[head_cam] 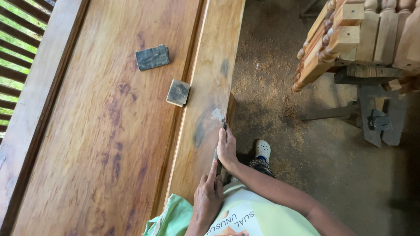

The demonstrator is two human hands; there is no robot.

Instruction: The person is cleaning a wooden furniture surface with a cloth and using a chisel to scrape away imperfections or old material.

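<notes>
Right hand [227,148]: my fingers are pressed together and lie flat along the right edge of the wooden panel [131,131], pinning a thin dark tool [218,164] against that edge; its tip reaches toward a pale scraped patch [217,114] on the rail; I judge the flat press is there to keep the blade running true along the edge.

Left hand [208,196]: wrapped around the near end of the same tool, forefinger stretched out along it, the other fingers curled shut; it sits just behind my right hand, seemingly to steer while the right bears down.

Tool: only a narrow strip shows between my hands; whether it is a chisel or a scraper I cannot tell.

Panel: a long reddish-brown board with a raised rail along its right edge, lying flat and running away from me; I stand at its near right corner.

Dark flat block [152,57]: lies toward the far middle of the panel, well apart from my hands.

Small square block [178,92]: rests against the groove beside the rail, between the dark block and my right hand; set aside within reach.

Floor [280,87]: strewn with sawdust beside the right edge.

Turned wooden spindles [350,39]: stacked off to the far right.
</notes>
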